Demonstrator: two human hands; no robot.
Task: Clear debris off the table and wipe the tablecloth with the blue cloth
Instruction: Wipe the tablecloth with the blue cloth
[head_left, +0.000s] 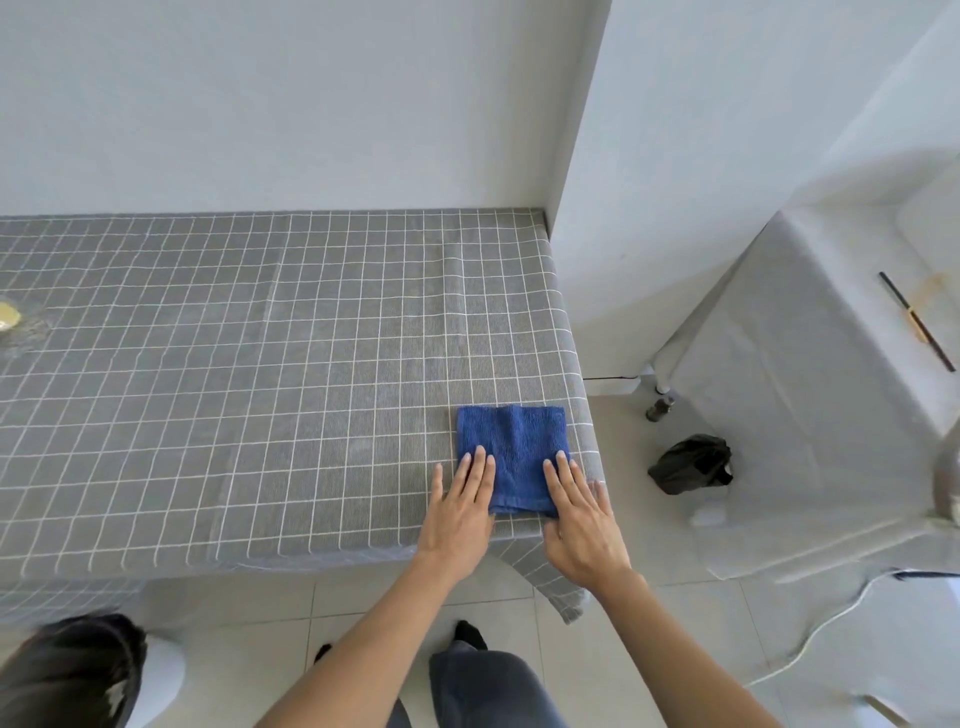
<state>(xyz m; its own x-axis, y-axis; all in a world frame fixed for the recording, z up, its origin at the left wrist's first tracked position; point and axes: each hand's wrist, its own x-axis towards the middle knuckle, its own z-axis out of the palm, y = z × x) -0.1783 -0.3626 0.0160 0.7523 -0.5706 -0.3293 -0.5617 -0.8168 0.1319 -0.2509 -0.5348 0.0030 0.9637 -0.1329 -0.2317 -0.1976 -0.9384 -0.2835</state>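
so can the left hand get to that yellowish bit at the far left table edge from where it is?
Probably not without stepping sideways. The left hand lies flat on the blue cloth near the right corner; the yellowish debris sits across the whole tablecloth. Nothing blocks the path.

Both hands, left (460, 512) and right (582, 519), lie flat, fingers extended forward.

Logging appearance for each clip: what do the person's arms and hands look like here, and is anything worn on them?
Both hands are bare: no gloves, rings, watch or bands visible on the left hand or the right hand. The forearms are uncovered as far as the frame shows, with no sleeve in view. Fingernails look short and unpainted. Below, dark blue-grey trousers and dark socks show.
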